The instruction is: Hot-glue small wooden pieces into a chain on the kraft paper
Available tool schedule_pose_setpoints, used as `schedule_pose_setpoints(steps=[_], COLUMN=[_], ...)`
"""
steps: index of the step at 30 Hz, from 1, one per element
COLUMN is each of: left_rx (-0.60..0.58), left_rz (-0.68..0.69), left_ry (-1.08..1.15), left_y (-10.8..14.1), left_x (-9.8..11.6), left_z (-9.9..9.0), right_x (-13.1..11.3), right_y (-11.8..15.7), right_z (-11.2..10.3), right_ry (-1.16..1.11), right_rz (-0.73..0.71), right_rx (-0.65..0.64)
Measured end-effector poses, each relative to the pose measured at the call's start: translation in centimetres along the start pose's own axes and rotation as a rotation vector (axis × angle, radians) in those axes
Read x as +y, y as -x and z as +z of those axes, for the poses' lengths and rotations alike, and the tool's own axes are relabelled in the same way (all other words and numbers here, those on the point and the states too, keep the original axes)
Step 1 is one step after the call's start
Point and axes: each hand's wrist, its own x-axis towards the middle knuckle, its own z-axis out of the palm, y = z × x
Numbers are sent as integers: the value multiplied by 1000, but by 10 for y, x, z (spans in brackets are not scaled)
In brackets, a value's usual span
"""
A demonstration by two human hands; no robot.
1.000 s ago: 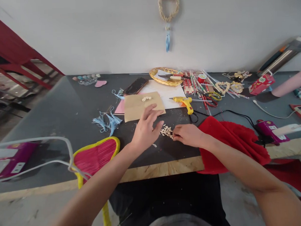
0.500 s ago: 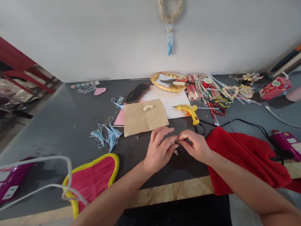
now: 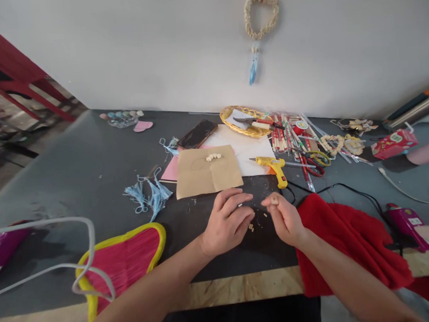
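Over the dark tabletop, my left hand (image 3: 225, 224) has its fingers curled toward the thumb. A tiny pale bit shows by its fingers, too small to name. A short gap to the right, my right hand (image 3: 285, 219) is closed in a pinch, and whatever it holds is too small to make out. Small pale pieces (image 3: 251, 227) lie on the table between and below the hands. Beyond them, a short curved row of cream pieces (image 3: 213, 157) rests on a brown paper sheet (image 3: 201, 175).
A yellow glue gun (image 3: 273, 166) lies beyond my right hand, near a wicker basket (image 3: 234, 129) holding pliers. Blue tassels (image 3: 150, 196) and a yellow-edged pink piece (image 3: 122, 258) are at left. Red cloth (image 3: 347, 241) drapes over the right edge. A beaded heart (image 3: 248, 26) hangs on the wall.
My hands were together at the fingertips and are now apart, the right one having moved to the right. The view has shifted slightly.
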Motion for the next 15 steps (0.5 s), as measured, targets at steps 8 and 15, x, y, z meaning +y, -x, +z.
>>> schedule_pose_setpoints(steps=[8,15], left_rx=[25,45], left_rz=[2,-11], left_ry=[-2,30], left_y=[0,0], left_x=[-5,-4], left_z=[3,2], right_x=[13,12], right_y=[3,3], right_z=[-7,-7], right_ry=[75,109], right_rz=[100,22], right_rx=[214,288])
